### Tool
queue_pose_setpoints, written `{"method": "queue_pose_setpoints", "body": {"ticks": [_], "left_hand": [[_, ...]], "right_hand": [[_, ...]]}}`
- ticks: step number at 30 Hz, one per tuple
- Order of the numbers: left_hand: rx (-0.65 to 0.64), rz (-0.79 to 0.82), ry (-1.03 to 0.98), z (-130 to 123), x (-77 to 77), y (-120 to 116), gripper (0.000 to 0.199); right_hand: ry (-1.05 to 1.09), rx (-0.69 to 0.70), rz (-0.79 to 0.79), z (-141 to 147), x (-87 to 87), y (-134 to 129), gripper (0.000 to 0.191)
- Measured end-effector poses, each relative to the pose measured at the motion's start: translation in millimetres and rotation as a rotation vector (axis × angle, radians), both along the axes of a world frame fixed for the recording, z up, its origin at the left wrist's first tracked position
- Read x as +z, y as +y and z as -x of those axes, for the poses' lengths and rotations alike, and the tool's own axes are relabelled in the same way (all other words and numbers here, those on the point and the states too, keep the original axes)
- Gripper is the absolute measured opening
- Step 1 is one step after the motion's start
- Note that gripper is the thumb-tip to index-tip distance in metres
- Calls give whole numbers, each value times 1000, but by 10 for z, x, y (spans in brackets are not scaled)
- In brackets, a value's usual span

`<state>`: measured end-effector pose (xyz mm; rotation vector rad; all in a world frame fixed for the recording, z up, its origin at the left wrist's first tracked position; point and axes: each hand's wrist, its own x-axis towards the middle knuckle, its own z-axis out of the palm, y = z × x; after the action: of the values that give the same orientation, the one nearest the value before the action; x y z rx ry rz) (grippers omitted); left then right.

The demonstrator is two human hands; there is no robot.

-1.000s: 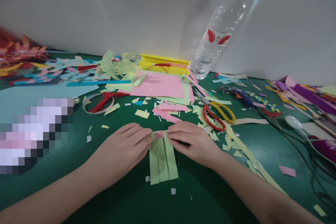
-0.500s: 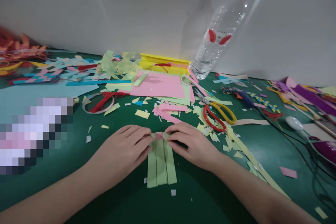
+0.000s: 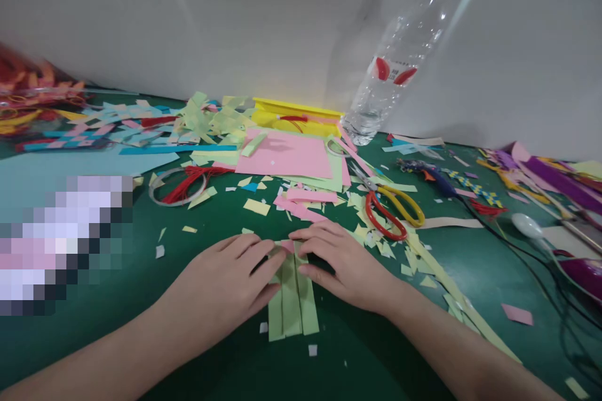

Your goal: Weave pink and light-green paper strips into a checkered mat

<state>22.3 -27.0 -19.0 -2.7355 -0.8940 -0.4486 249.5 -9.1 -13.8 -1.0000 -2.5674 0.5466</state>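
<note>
Several pale green paper strips [image 3: 292, 307] lie side by side on the green table, their near ends toward me. A small pink paper piece [image 3: 287, 246] crosses their far ends. From the left, my left hand [image 3: 235, 276] has its fingertips on the pink piece and the left strip, covering part of both. Bent fingers of my right hand [image 3: 336, 263] grip the far end of the right strip, with the thumb near its edge.
Red and yellow scissors [image 3: 388, 203] lie beyond my right hand, among paper scraps. Pink sheets [image 3: 291, 153] are behind the strips. A plastic bottle [image 3: 395, 69] leans against the wall. A tape ring [image 3: 176, 187] and red threads are at left, a glue gun [image 3: 580, 272] at right.
My left hand has shifted right, its fingers now reaching over the pink piece. My right hand's fingers have moved slightly left onto the strips' far end.
</note>
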Motion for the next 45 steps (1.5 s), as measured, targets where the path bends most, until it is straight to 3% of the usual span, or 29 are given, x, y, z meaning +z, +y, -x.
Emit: {"method": "queue_pose_setpoints", "body": {"ticks": [6, 10, 25, 45], "left_hand": [[43, -16, 80, -59, -18, -63, 37], [60, -60, 100, -93, -21, -110, 32], [85, -81, 116, -117, -6, -164, 32], [86, -77, 126, -118, 0, -193, 36]], "right_hand": [[49, -71, 2, 59, -45, 17, 9], [97, -78, -20, 82, -82, 20, 4], [121, -25, 15, 80, -56, 52, 15], [58, -69, -97, -26, -59, 37, 20]]}}
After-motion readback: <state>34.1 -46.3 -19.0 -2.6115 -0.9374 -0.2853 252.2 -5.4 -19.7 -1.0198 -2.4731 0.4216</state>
